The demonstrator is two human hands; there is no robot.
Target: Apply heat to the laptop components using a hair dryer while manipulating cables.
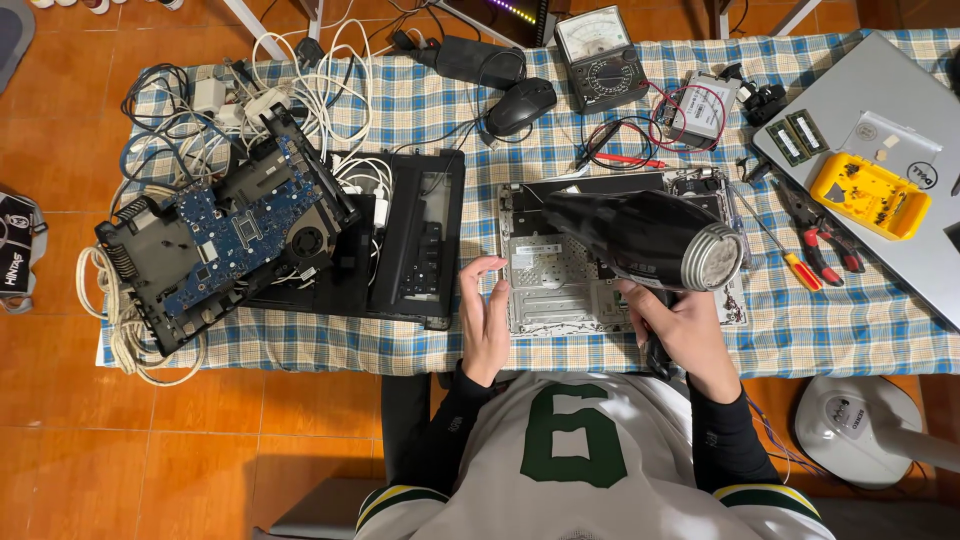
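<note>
While gripped by its handle in right hand (688,330), black plastic hair dryer (640,238) lies above opened silver laptop base (560,280), long axis running left-right, metal nozzle toward right. Left hand (486,318) open, fingers spread, touching base's left edge, empty.

Glossy black plastic hair dryer (640,238), woven checked tablecloth (840,320).

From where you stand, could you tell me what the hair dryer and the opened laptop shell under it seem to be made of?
The hair dryer in the right hand looks like glossy black plastic, going by its sheen, with a ribbed silvery nozzle ring, metal or plated plastic. The laptop shell by the left hand looks like matte silver-grey metal or painted plastic; I can't tell which.
</note>
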